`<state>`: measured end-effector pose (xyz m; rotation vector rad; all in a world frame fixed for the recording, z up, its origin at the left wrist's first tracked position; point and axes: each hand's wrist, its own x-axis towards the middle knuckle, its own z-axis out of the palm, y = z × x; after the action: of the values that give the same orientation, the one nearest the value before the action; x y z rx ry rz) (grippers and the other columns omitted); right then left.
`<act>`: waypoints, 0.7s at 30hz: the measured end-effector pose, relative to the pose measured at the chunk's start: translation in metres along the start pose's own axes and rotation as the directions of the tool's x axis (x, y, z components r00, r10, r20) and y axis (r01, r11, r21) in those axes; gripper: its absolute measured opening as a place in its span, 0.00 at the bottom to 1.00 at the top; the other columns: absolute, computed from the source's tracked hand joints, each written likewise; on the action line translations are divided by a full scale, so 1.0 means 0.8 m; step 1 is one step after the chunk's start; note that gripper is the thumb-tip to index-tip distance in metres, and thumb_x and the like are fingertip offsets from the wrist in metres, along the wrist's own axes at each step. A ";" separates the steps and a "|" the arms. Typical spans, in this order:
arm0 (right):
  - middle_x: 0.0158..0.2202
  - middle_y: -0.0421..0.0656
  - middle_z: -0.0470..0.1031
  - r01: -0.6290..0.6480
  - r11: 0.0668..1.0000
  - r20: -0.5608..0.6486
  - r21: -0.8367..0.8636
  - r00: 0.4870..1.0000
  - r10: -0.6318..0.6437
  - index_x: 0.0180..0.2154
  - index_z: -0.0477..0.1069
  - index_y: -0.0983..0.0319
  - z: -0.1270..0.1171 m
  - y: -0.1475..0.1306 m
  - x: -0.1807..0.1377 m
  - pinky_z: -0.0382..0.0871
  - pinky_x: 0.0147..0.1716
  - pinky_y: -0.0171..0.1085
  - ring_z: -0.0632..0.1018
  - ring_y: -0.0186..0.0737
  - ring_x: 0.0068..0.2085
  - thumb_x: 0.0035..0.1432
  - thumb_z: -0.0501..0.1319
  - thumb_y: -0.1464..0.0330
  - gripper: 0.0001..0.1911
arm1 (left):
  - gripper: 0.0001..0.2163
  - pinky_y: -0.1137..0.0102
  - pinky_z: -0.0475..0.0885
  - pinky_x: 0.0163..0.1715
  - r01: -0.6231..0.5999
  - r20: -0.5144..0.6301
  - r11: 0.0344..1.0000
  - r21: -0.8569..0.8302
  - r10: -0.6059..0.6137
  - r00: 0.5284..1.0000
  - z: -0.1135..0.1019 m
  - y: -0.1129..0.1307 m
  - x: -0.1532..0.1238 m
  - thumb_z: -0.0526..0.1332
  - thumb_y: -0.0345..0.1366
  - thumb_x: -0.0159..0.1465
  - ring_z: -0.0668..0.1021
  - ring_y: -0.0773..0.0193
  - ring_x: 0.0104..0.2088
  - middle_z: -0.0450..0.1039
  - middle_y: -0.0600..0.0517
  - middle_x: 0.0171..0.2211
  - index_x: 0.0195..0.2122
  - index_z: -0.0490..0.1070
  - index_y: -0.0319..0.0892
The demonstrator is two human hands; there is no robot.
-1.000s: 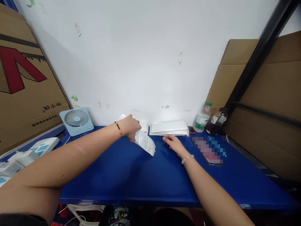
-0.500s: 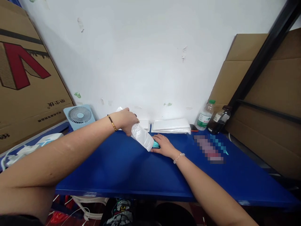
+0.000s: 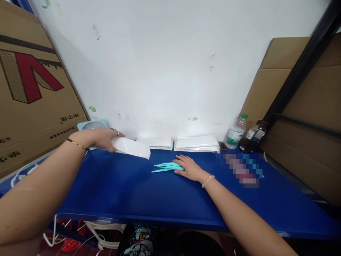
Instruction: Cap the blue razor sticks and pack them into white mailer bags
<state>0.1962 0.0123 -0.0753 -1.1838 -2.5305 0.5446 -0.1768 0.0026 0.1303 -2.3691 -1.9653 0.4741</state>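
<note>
My left hand [image 3: 102, 138] grips a white plastic bag [image 3: 131, 147] by one end and holds it just above the blue table [image 3: 133, 192], to the left of centre. A small heap of thin turquoise pointed plastic pieces [image 3: 166, 166] lies on the table. My right hand [image 3: 189, 168] rests flat on the right end of that heap, fingers stretched out. A gold bangle is on my left wrist and a bead bracelet on my right.
Two flat stacks of white packets [image 3: 157, 142] [image 3: 197, 143] lie against the white wall. A pale blue desk fan [image 3: 92, 125] stands behind my left hand. A water bottle [image 3: 236, 132] and a dark bottle [image 3: 253, 136] stand at the right. Cardboard boxes [image 3: 32, 89] flank both sides.
My left hand has pulled the white bag away to the left, uncovering the turquoise pieces. My right hand moved in from the right and now lies flat on those pieces.
</note>
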 end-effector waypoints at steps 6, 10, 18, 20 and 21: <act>0.68 0.44 0.45 -0.008 0.996 0.070 0.085 0.998 0.002 0.64 0.51 0.51 0.004 -0.026 -0.020 0.41 0.63 0.54 0.45 0.54 0.67 0.58 0.52 0.46 0.36 | 0.43 0.60 0.65 0.50 -0.050 0.093 0.990 -0.135 0.063 0.994 0.105 -0.002 0.037 0.66 0.45 0.42 0.70 0.45 0.53 0.66 0.42 0.56 0.61 0.59 0.44; 0.63 0.48 0.58 -0.045 0.986 -0.134 0.158 0.989 0.067 0.60 0.61 0.56 -0.012 -0.019 -0.021 0.53 0.60 0.46 0.59 0.49 0.63 0.63 0.48 0.51 0.28 | 0.43 0.60 0.62 0.54 -0.191 -0.070 0.950 -0.247 0.180 0.981 0.123 0.051 0.055 0.63 0.54 0.47 0.65 0.47 0.58 0.61 0.41 0.60 0.63 0.55 0.42; 0.39 0.45 0.71 -0.089 0.992 -0.186 0.090 0.977 0.105 0.38 0.74 0.59 -0.028 0.038 -0.019 0.66 0.44 0.42 0.71 0.43 0.42 0.55 0.61 0.66 0.08 | 0.17 0.71 0.67 0.32 -0.580 -0.253 0.709 -0.402 0.522 0.814 0.131 0.208 0.109 0.57 0.44 0.58 0.75 0.61 0.35 0.74 0.49 0.37 0.44 0.73 0.43; 0.37 0.44 0.70 -0.093 0.991 -0.193 0.101 0.975 0.111 0.35 0.74 0.60 -0.023 0.039 -0.017 0.65 0.43 0.41 0.70 0.42 0.41 0.55 0.61 0.68 0.05 | 0.15 0.72 0.65 0.29 -0.571 -0.249 0.706 -0.419 0.516 0.820 0.141 0.223 0.121 0.60 0.44 0.55 0.75 0.62 0.33 0.73 0.50 0.34 0.41 0.73 0.43; 0.36 0.44 0.70 -0.099 0.989 -0.200 0.112 0.972 0.120 0.34 0.74 0.60 -0.021 0.038 -0.015 0.65 0.42 0.40 0.71 0.41 0.40 0.54 0.61 0.68 0.05 | 0.15 0.72 0.65 0.28 -0.558 -0.244 0.703 -0.442 0.504 0.829 0.146 0.226 0.125 0.61 0.45 0.54 0.74 0.62 0.32 0.73 0.51 0.33 0.39 0.73 0.43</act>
<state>0.2308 0.0247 -0.0754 -1.2785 -2.2483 0.5393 -0.0169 0.0423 -0.0411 -3.2170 -1.4409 -0.2059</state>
